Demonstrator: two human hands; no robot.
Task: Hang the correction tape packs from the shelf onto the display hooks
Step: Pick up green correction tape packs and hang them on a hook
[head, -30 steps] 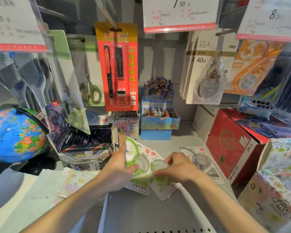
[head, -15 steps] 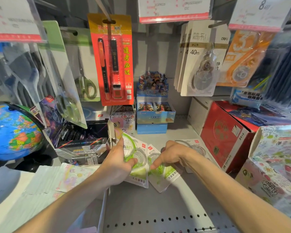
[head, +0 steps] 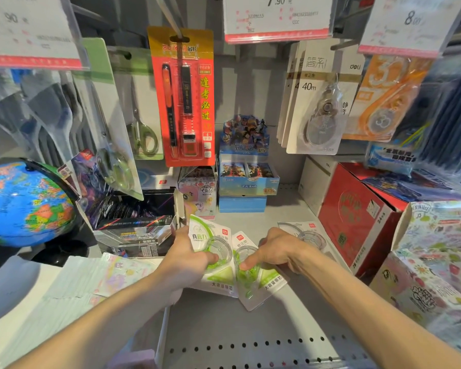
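Note:
Two green-and-white correction tape packs lie side by side on the grey shelf (head: 250, 323). My left hand (head: 186, 259) grips the left pack (head: 210, 241), thumb across its clear blister. My right hand (head: 274, 249) holds the right pack (head: 253, 283), fingers curled over its top half. A third, paler pack (head: 306, 235) lies flat behind my right hand, partly hidden by it. Overhead, a metal display hook (head: 168, 17) carries a red pen pack (head: 184, 97); further correction tape cards (head: 320, 102) hang at the upper right.
A globe (head: 24, 201) stands at the left beside a black card box (head: 133, 222). Red cartons (head: 357, 217) and a patterned box (head: 431, 262) crowd the right. Blue card boxes (head: 245, 179) sit at the back. Price tags (head: 277, 20) and hanging scissors (head: 141, 129) are overhead.
Both hands have stayed on the two green packs on the shelf. The view tilted down and then back up; the packs have hardly moved.

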